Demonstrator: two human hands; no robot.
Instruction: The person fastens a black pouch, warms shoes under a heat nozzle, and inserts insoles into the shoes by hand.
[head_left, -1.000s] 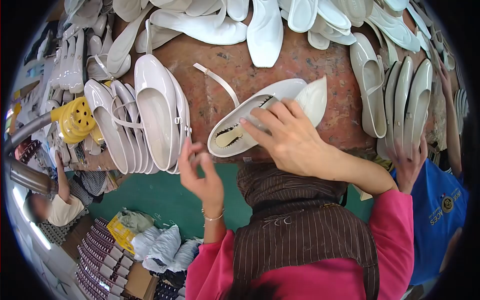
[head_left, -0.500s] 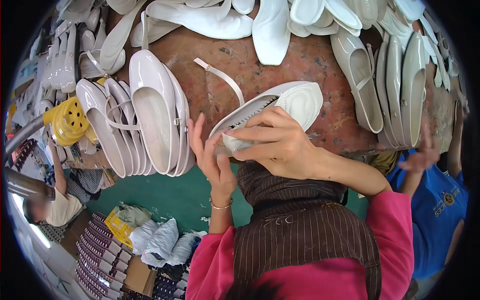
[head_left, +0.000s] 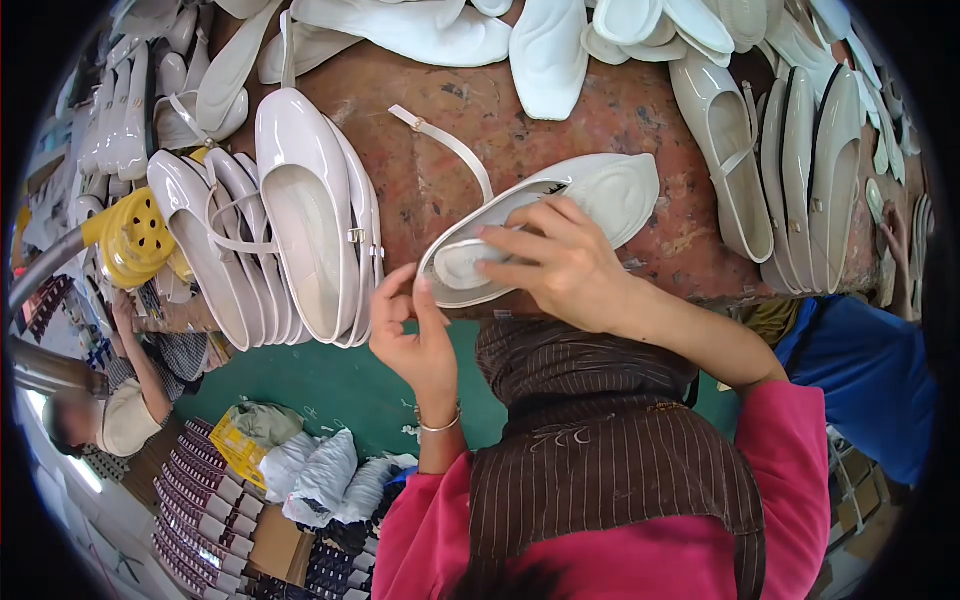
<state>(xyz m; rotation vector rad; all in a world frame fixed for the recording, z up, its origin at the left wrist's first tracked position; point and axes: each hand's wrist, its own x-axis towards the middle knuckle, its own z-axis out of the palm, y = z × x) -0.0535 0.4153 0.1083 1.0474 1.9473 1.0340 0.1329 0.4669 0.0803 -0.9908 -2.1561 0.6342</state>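
A pale glossy shoe [head_left: 475, 225] lies tilted on the worktable with its toe to the right and its loose strap [head_left: 455, 145] stretched to the upper left. A white padded insole [head_left: 618, 205] runs along it. Its heel end lies inside the shoe's heel, and the wide front end rests over the toe. My right hand [head_left: 575, 265] is closed on the middle of the insole, partly covering it. At the heel rim, my left hand [head_left: 415, 340] pinches the shoe's edge between thumb and fingers.
Pale strapped shoes [head_left: 305, 220] stand in a row at left, with more shoes [head_left: 725, 150] at right. White insoles [head_left: 550, 60] are piled along the back of the worn table [head_left: 400, 85]. A yellow perforated object [head_left: 145, 240] is at far left. Other people work at both sides.
The insole's heel end has gone down into the shoe's heel, and its front end now lies flatter over the toe. My left hand's fingers have closed on the heel rim.
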